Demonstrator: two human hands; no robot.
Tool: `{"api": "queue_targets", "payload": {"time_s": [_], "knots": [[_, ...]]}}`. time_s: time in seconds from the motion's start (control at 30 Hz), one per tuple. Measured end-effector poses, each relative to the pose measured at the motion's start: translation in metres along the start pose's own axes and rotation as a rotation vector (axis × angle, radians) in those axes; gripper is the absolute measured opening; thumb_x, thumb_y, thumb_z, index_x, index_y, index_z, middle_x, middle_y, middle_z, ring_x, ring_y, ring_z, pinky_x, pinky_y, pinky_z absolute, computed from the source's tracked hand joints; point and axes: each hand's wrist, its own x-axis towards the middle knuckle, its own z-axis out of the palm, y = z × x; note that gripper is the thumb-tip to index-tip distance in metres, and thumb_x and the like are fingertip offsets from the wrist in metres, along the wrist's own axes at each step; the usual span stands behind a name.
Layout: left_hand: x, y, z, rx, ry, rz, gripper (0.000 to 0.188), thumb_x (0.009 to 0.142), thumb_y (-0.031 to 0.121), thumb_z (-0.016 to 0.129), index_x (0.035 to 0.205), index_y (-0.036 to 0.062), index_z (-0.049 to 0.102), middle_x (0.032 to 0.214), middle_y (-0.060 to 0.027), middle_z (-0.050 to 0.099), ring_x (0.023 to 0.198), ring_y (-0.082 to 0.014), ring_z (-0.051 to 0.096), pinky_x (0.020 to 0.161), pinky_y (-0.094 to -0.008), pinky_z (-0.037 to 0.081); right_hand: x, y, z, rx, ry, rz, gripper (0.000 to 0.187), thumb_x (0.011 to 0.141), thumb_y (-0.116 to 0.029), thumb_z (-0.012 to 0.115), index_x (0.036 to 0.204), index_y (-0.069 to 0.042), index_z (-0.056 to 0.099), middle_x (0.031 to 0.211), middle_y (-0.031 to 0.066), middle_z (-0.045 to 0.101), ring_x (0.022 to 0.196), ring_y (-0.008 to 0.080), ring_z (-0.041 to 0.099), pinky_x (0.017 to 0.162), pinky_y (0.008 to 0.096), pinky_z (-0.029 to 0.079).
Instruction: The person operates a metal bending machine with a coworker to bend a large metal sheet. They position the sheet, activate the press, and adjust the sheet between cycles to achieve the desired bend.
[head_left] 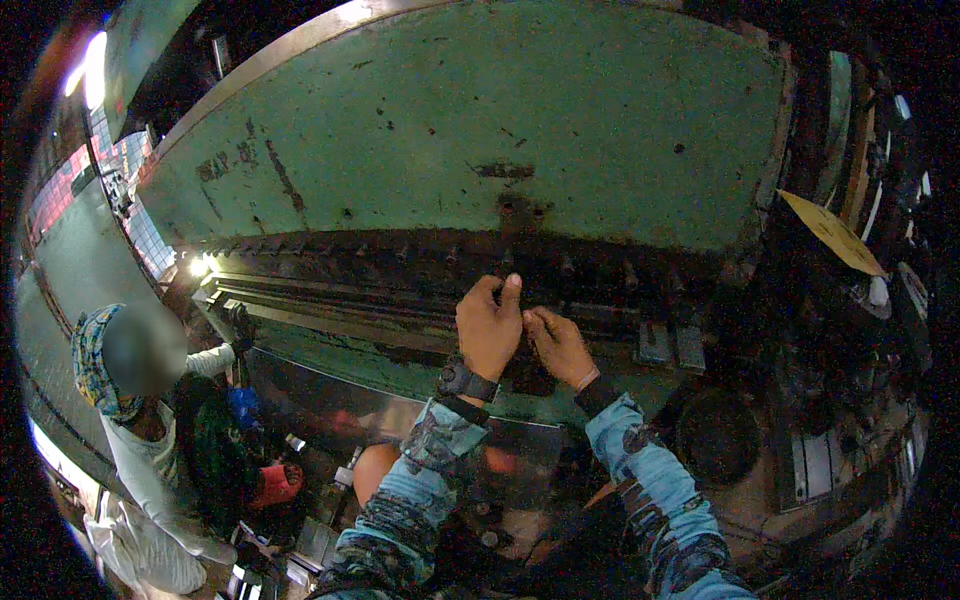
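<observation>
Side by side in front of a large green machine are my two hands. My left hand is curled closed with its thumb pointing up, just below a row of bolts along the machine's dark lower edge. My right hand is closed too, its thumb and fingertips pinched together close to the left thumb. Whatever the fingers hold, if anything, is hidden or too small to make out. A dark watch is on my left wrist. Blue camouflage sleeves cover both forearms.
At the left a person in a patterned head covering reaches toward the machine's far end, near a bright lamp. Metal blocks sit right of my hands. A yellow sheet sticks out at the right. A red object lies lower left.
</observation>
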Motion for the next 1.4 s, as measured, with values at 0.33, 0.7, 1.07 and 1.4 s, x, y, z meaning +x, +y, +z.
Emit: {"api": "queue_targets", "payload": {"time_s": [0.33,0.7,1.07,1.4], "knots": [[-0.001,-0.016,0.006,0.112,0.086,0.100,0.039,0.103,0.036,0.057,0.088,-0.0003,0.063,0.077,-0.0260,0.063,0.071,-0.0495,0.060,0.062,-0.0532,0.045,0.016,0.027,0.021,0.080,-0.076,-0.086,0.042,0.107,-0.033,0.054,0.121,0.005,0.064,0.117,0.0268,0.069,0.107,0.0410,0.067,0.094,0.0422,0.051],[0.003,-0.030,0.022,0.047,0.102,-0.014,0.045,0.106,0.037,0.050,0.085,0.0000,0.064,0.077,-0.0235,0.065,0.069,-0.0449,0.062,0.063,-0.0525,0.047,0.018,-0.004,0.004,0.014,-0.207,-0.147,0.035,0.107,-0.026,0.046,0.119,-0.001,0.068,0.115,0.0235,0.070,0.110,0.0397,0.067,0.098,0.0461,0.052],[-0.004,0.026,-0.019,-1.205,0.003,-0.593,0.031,0.108,0.029,0.049,0.105,0.0003,0.060,0.089,-0.0109,0.068,0.071,-0.0228,0.069,0.063,-0.0368,0.057,0.021,-0.162,-0.087,-0.888,0.055,-0.471,0.047,0.096,-0.052,0.060,0.078,-0.010,0.073,0.080,0.0182,0.070,0.077,0.0385,0.070,0.064,0.0488,0.053],[-0.005,-0.044,-0.064,-0.078,0.163,-0.047,0.043,0.106,0.038,0.051,0.094,0.0003,0.068,0.087,-0.0217,0.070,0.080,-0.0429,0.068,0.069,-0.0499,0.052,-0.008,-0.067,0.069,-0.206,0.108,-0.191,0.030,0.105,-0.034,0.054,0.102,-0.006,0.065,0.090,0.0271,0.068,0.084,0.0508,0.063,0.070,0.0569,0.050]]}}
